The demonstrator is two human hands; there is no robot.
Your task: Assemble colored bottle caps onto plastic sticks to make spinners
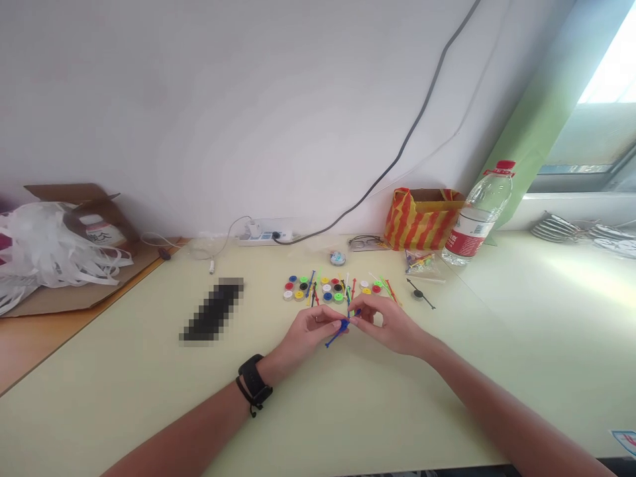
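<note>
Many discs [299, 295] + arrows [392, 290] lie nr L hand [311, 332], bag [422, 224] behind.

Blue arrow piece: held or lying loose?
Held: the left hand pinches the blue arrow piece between thumb and fingers, with the right hand at its far end. Can't tell what the fingers hide.

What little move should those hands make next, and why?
Probably a gentle squeeze at the middle of the blue arrow piece: left hand and right hand both pinch it, and the black arrow piece to their right has a round disc at its middle, so parts may join there.
</note>
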